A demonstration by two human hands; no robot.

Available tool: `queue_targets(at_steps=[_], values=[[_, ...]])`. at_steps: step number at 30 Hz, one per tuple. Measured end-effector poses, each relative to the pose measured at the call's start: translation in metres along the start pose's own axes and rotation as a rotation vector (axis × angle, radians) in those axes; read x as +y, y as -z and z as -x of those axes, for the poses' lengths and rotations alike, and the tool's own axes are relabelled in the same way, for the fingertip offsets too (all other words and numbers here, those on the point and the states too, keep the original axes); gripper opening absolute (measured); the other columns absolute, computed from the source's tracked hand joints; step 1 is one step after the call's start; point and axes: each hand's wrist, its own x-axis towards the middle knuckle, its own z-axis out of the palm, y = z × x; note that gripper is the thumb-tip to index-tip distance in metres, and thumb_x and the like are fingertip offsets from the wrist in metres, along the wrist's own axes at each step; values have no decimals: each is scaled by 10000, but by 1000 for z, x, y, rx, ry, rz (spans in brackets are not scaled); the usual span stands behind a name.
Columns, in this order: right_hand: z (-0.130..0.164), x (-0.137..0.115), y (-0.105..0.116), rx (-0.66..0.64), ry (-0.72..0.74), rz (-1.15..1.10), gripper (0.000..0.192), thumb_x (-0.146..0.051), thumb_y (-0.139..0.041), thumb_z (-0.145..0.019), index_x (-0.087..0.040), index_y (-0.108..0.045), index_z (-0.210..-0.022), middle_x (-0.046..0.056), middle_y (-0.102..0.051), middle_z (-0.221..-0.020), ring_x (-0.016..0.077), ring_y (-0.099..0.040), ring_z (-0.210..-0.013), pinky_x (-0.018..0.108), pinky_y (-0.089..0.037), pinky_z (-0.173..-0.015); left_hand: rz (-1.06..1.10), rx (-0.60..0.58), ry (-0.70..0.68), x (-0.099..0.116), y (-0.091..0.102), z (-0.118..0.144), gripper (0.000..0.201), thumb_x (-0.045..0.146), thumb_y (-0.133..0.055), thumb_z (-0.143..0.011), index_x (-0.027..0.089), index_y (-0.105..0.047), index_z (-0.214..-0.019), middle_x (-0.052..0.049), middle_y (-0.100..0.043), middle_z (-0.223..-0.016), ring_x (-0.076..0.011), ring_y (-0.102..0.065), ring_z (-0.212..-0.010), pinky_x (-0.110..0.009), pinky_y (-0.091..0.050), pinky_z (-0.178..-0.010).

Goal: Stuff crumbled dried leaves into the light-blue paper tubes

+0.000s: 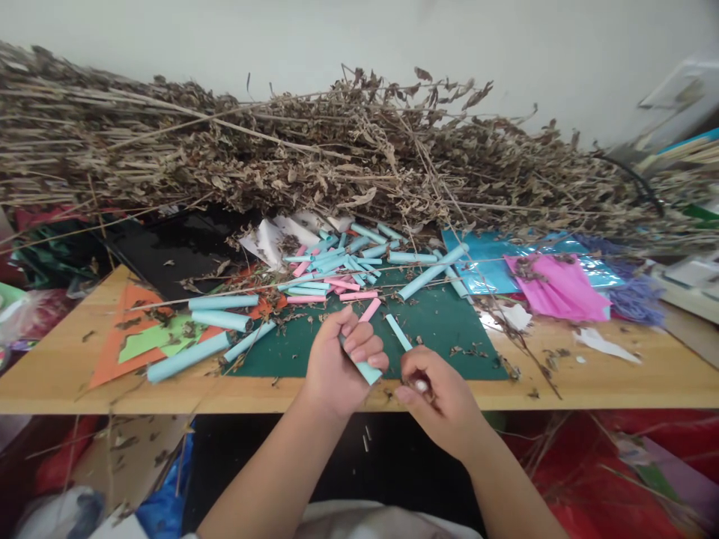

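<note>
My left hand (345, 363) is closed around a light blue paper tube (368, 372), whose end pokes out below the fingers. Just to its right, my right hand (441, 400) is curled shut over a small thing with a round white end (420, 385); its kind is hidden. A thin light blue paper roll (398, 332) shows just beyond the right fingers; whether the hand touches it I cannot tell. Past both hands, a heap of blue and pink paper rolls (331, 262) lies on a dark green mat (449, 329). Thicker blue rolls (191, 355) lie to the left.
Dried leafy stalks (281, 165) are piled along the back. Orange paper (115, 337) and green paper (146, 343) lie at the left of the wooden table (50, 374). A blue plastic packet (483, 269) and pink crepe paper (556, 288) are at the right.
</note>
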Motion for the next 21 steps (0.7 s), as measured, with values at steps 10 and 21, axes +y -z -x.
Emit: queue_targets(at_steps=[10,21], values=[[-6,-12,-7,23,-25,199,42,-223,-491,-745,-191,-490,-771,16,-539,-705,133,-500,-629,237,-387,-538,209,-81,17,3,1,6,284,236,-378,-760,150,-303,-500,66,-252,-422,-45,-289,-373,-171,-343,-429],[-10,-16,-6,156,254,13,80,-103,-506,-726,-171,-529,-762,18,-545,-717,91,-496,-651,189,-410,-593,222,-113,36,1,5,10,306,270,-351,-783,152,-310,-504,58,-277,-423,-52,-316,-379,-173,-370,-423]])
